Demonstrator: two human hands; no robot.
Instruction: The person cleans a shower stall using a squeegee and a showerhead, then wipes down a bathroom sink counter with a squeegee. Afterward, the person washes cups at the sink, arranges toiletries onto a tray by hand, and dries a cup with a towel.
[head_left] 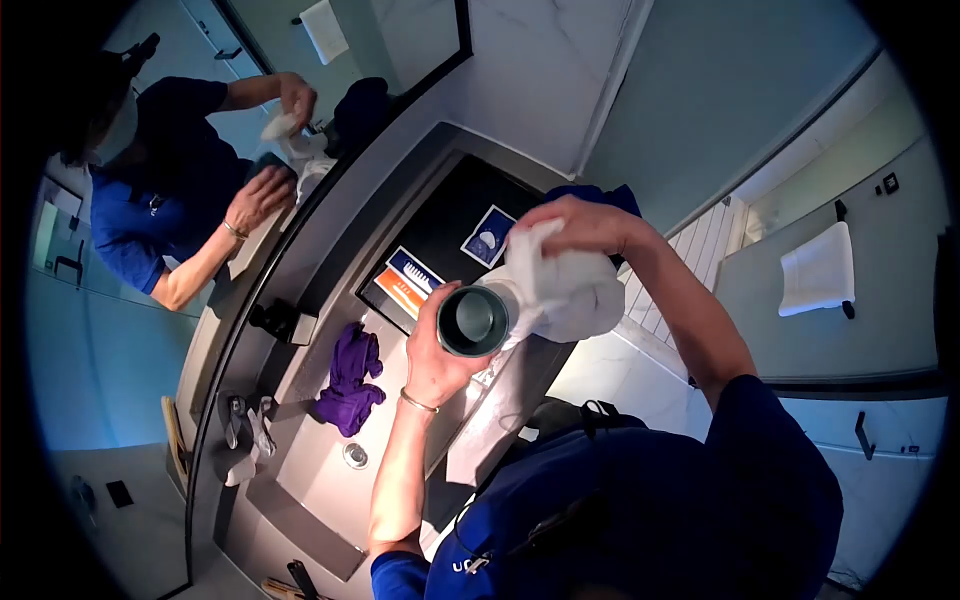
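My left hand (440, 350) is wrapped round a dark green cup (473, 321), whose open mouth faces the camera. The inside of the cup shows no contents. To its right, my right hand (575, 226) grips a white cloth (540, 250), with its fingers closed on the upper part. The cloth hangs down beside the cup, in front of a rolled white towel (590, 300). Where cloth and towel meet is hard to tell.
A black tray (440, 212) holds a blue packet (489, 236) and an orange and blue packet (408, 283). A purple cloth (350, 380) lies in the sink (315, 455) near the drain. The faucet (250, 425) is at left, below a large mirror (110, 360).
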